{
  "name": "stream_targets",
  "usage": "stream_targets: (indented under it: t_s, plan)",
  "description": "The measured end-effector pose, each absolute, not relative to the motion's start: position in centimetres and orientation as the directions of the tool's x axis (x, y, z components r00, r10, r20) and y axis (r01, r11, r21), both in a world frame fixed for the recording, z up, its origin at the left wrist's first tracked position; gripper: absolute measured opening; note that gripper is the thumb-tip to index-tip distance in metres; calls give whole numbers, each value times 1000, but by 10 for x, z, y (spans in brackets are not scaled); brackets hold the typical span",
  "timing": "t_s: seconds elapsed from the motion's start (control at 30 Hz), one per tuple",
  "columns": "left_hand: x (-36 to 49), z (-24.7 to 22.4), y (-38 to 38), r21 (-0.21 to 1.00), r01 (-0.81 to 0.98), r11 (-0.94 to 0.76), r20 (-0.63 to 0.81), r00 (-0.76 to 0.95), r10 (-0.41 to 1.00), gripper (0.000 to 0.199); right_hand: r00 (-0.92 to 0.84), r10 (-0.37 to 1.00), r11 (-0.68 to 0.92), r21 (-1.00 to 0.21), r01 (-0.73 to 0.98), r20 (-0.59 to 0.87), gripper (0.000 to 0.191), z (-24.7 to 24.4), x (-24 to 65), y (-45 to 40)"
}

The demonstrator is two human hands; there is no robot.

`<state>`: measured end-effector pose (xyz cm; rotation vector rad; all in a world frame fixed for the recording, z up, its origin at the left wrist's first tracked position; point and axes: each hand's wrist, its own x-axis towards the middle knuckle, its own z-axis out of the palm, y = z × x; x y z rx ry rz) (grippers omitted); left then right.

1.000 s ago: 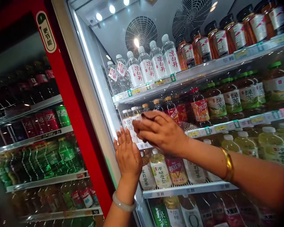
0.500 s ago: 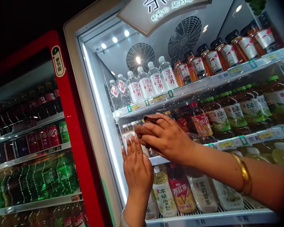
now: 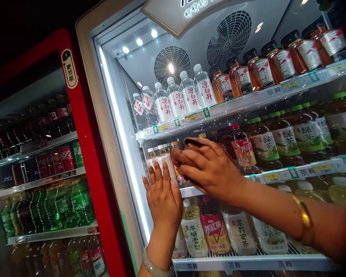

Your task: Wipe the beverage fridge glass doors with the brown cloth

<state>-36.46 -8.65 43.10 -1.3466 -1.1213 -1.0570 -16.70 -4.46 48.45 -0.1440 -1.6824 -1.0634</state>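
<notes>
My left hand [image 3: 163, 200] lies flat, fingers spread, against what looks like the glass door of a lit drinks fridge [image 3: 112, 115]. To its right, my right hand [image 3: 210, 167] is closed around a bunched brown cloth [image 3: 182, 156], pressed to the same glass. A gap separates the cloth from my left fingertips. Through the door, bottles of red-labelled iced tea [image 3: 243, 148] and green tea [image 3: 263, 142] stand on the middle shelf, partly hidden by my right hand. A gold bangle [image 3: 304, 217] is on the right forearm, a pale bangle [image 3: 157, 265] on the left wrist.
Clear water bottles [image 3: 177, 100] and amber bottles [image 3: 263, 71] line the upper shelf. Lower down stand more tea bottles [image 3: 216, 231]. A second fridge with a red frame [image 3: 89, 154] is at the left, holding cans [image 3: 57, 161] and green bottles [image 3: 80, 200].
My right hand and the cloth have shifted slightly right, widening the gap from my left hand. My left hand stays flat, its fingers a little more spread. The view has shifted slightly.
</notes>
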Motion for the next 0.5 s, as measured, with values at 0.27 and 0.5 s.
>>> stream_targets:
  t_s: [0.27, 0.5]
  plan:
    - [-332, 431, -84, -184, 981, -62, 978, 189, 88, 77, -623, -461, 476, 769, 427, 631, 31, 476, -106, -34]
    - [-280, 460, -67, -151, 977, -152, 985, 162, 62, 72, -271, -315, 589, 412, 695, 909, 32, 486, -113, -38]
